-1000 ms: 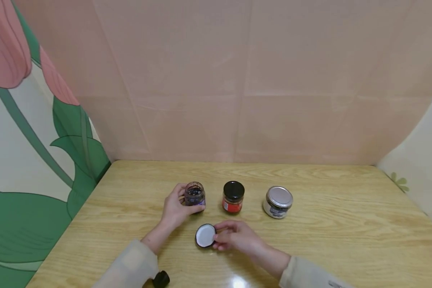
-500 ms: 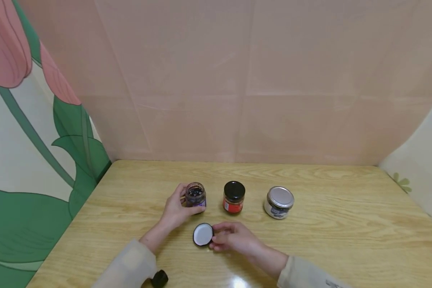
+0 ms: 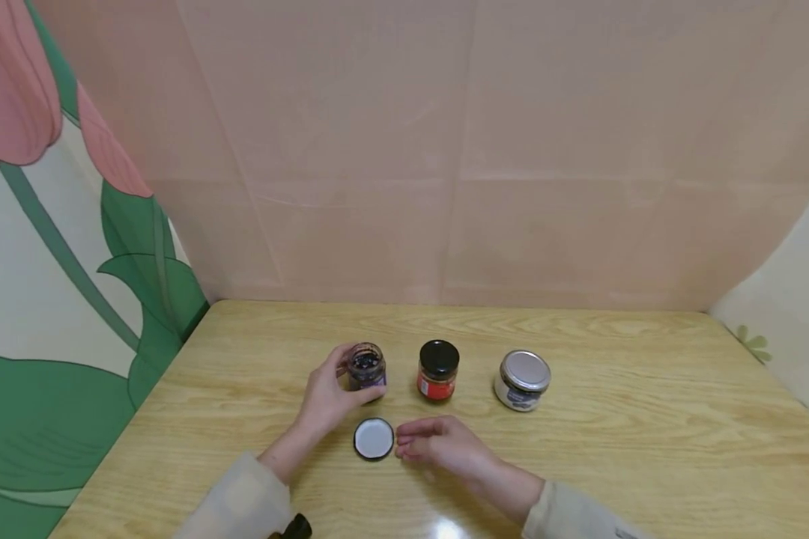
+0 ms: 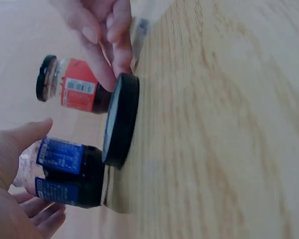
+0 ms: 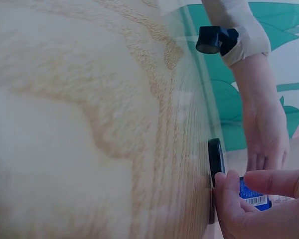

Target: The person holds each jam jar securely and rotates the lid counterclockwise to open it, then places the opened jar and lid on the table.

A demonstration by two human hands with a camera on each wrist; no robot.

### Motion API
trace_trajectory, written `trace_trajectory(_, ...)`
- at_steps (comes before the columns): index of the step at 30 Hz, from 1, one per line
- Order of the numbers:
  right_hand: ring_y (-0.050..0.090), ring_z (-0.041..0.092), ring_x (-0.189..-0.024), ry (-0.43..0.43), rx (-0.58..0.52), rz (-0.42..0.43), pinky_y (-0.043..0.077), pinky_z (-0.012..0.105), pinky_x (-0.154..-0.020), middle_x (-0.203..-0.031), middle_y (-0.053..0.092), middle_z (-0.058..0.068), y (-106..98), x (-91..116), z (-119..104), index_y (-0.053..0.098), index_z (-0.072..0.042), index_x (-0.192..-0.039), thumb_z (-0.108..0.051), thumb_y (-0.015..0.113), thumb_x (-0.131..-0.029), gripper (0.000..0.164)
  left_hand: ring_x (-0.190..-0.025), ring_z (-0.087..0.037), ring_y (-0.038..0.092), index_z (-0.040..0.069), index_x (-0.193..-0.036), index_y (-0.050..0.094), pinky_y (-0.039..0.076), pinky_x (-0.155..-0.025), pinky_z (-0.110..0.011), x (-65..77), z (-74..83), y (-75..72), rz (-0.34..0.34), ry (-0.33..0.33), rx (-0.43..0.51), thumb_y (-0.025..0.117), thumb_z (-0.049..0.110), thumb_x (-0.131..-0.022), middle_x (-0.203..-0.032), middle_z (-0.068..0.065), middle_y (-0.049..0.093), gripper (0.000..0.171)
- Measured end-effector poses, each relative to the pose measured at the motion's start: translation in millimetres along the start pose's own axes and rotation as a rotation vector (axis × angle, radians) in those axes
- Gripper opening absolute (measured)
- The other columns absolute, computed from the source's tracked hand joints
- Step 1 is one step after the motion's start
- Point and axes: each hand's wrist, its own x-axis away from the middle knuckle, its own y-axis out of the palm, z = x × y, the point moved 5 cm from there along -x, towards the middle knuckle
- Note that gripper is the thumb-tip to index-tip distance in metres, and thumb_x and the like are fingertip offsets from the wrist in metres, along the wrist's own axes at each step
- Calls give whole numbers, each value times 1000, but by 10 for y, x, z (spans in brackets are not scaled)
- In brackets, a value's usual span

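Shifted leftward since the earlier frame, the dark-rimmed lid point(image 3: 374, 439) lies, white inner face up, on the wooden table point(image 3: 620, 457), nearer the person than the three jars; the right hand point(image 3: 446, 447) has released its pinch, fingers loosely extended just beside the rim, though whether a fingertip touches it is hard to tell; the left hand point(image 3: 326, 393) grips the upright uncapped jar point(image 3: 367, 374); to its right stand the red-labelled jar point(image 3: 437, 372) and, farther along, the silver-lidded jar point(image 3: 522, 380)
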Motion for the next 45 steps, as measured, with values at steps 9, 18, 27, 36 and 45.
trace_trajectory(9,67,24,-98,11,-40,-10,54,35,-90,-110,65,23,-91,14,11,52,18,-122,-4,58,-87,41,-132,-35,43,3,-141,41,34,-109,-51,73,278,-52,87,74,-127,88,30,-67,-142,-16,48,92)
trace_trajectory(18,68,25,-93,4,74,53,55,35,-84,-109,68,22,-254,60,-31,59,11,-116,-12,63,-87,37,-132,-34,43,6,-141,42,36,-108,-52,125,443,-25,76,200,-195,87,31,-67,-144,-15,46,90)
trace_trajectory(27,67,23,-91,-10,77,102,55,33,-82,-105,68,20,-449,150,-102,61,11,-113,-9,60,-87,32,-135,-34,39,5,-138,45,34,-109,-52,159,648,57,53,301,-208,86,31,-70,-142,-17,48,84)
trace_trajectory(36,67,19,-89,-34,77,117,55,29,-79,-102,69,15,-567,207,-146,59,14,-113,-8,57,-89,32,-132,-31,44,5,-137,46,38,-106,-50,146,789,152,49,363,-190,87,30,-69,-141,-12,51,83)
trace_trajectory(45,67,24,-91,-22,102,155,55,32,-80,-105,68,19,-677,275,-178,60,12,-113,-9,56,-90,32,-137,-27,39,10,-144,40,34,-110,-49,117,847,294,-39,277,-176,84,33,-72,-150,-8,41,88)
